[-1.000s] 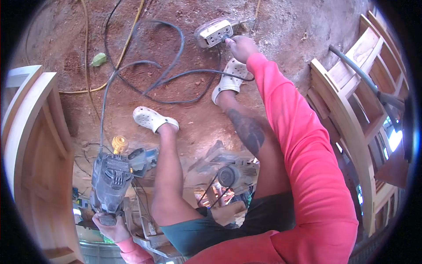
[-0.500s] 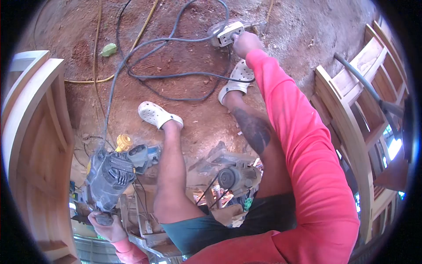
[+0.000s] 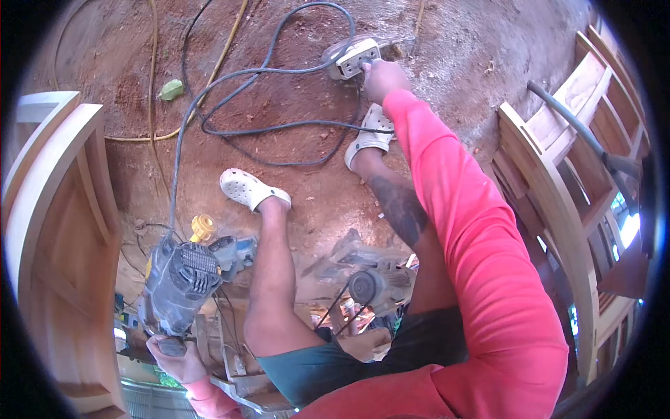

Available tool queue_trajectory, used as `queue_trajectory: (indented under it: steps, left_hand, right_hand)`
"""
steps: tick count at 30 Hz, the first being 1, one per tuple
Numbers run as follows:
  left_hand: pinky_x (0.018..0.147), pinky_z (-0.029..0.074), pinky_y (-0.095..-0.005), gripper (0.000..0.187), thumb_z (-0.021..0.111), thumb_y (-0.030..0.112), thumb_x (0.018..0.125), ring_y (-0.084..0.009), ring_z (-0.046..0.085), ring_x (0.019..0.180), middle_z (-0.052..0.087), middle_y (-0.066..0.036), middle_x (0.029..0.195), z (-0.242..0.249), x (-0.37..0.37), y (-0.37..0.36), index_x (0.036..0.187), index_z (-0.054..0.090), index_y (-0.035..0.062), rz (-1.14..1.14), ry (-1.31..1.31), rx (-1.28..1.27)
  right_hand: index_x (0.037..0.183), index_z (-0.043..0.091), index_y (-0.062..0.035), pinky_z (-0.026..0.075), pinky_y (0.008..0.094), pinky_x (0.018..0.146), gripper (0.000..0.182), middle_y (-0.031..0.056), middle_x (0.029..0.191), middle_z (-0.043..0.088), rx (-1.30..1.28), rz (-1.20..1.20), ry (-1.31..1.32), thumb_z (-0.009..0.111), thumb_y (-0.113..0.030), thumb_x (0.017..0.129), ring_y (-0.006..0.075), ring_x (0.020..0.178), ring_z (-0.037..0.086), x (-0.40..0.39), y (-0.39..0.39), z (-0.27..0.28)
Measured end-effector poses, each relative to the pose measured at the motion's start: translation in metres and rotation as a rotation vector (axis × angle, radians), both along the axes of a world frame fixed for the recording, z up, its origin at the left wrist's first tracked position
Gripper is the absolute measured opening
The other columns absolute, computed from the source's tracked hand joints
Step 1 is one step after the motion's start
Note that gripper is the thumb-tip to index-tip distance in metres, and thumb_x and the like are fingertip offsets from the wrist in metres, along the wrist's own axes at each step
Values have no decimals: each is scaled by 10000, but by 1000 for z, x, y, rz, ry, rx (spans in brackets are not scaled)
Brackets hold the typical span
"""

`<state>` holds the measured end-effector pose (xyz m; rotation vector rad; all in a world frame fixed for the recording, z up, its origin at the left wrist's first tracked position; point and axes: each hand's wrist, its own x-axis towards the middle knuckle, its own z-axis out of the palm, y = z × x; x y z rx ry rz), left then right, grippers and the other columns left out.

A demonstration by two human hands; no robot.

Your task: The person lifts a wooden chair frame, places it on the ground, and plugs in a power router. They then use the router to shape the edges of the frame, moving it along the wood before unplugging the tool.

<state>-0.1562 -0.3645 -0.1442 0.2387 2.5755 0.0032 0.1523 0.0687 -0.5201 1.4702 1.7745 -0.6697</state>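
At the lower left my left hand (image 3: 178, 359) is closed around the dark handle of a dusty corded power tool (image 3: 181, 283), which looks like a router. It has a vented black housing and a yellow knob (image 3: 203, 227). My right hand (image 3: 385, 80) reaches far forward, its fingers closed on a small plug at the face of a white socket box (image 3: 357, 59). The fingers mostly hide the plug. A grey-blue cable (image 3: 241, 72) runs from the tool in loops over the ground towards the box.
Curved wooden frames stand at the left (image 3: 77, 230) and right (image 3: 551, 188). Between my legs lies a dusty motor with a belt (image 3: 377, 286). White clogs (image 3: 252, 188) are on my feet. A yellow cord (image 3: 227, 52) and a green leaf (image 3: 171, 89) lie on the reddish dirt ground (image 3: 293, 188).
My right hand and the socket box appear slightly further left. The power tool and my left hand sit a little further right. Both hands keep their holds; the view has shifted slightly.
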Motion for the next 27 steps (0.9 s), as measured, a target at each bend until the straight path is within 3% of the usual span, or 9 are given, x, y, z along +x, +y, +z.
queue_trajectory:
  steps: [6, 12, 22, 27]
  left_hand:
    - [859, 421, -329, 447, 619, -10, 619, -215, 465, 864, 452, -71, 947, -4, 1, 7, 1045, 494, 38, -64, -14, 32]
    - [865, 433, -340, 446, 633, -13, 627, -214, 473, 869, 471, -74, 955, -7, 1, 22, 1049, 497, 33, -99, -14, 21]
    - [836, 446, -333, 428, 633, -27, 637, -207, 478, 846, 478, -69, 939, -9, 7, 40, 1040, 499, 31, -128, -43, 7]
    - [846, 432, -309, 412, 629, -31, 654, -180, 477, 862, 471, -48, 940, -11, 7, 38, 1035, 491, 44, -127, -76, 26]
  right_hand:
    - [1082, 740, -15, 541, 525, 906, 436, 252, 1083, 722, 7, -44, -1, 499, -378, 1054, 432, 1041, 692, 1, 0, -3]
    - [1029, 715, 14, 535, 539, 884, 446, 272, 983, 717, -16, 61, 222, 483, -366, 1057, 452, 976, 690, 33, 9, -5]
    - [1037, 716, -3, 537, 542, 860, 432, 267, 957, 717, 17, -13, 217, 485, -367, 1060, 461, 952, 686, 49, 29, -5]
    - [1067, 734, -14, 535, 527, 895, 422, 250, 1050, 721, 20, -7, 118, 492, -360, 1060, 436, 1019, 686, 32, 31, -8]
